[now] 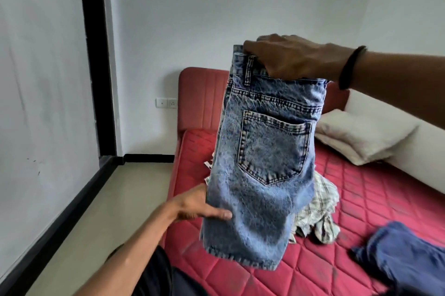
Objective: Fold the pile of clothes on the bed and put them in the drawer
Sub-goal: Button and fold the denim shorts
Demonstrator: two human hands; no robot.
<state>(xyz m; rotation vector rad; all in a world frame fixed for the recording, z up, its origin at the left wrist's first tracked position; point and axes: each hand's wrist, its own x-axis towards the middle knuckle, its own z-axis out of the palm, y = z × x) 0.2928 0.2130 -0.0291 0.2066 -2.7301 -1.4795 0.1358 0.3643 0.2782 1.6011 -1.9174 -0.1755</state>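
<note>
Above the red quilted mattress [313,269], the right hand [289,57] grips the waistband of a pair of acid-wash denim shorts [262,163], fingers curled over its top edge; a black band [350,68] circles that wrist. The left hand [195,206] pinches the shorts' left edge lower down, thumb lying on the front of the cloth. The shorts hang folded in half lengthwise, back pocket facing the camera. Behind them a checked shirt [317,211] lies crumpled on the mattress, a dark blue garment [404,257] to its right. A white pillow [366,136] rests near the red headboard [202,98].
</note>
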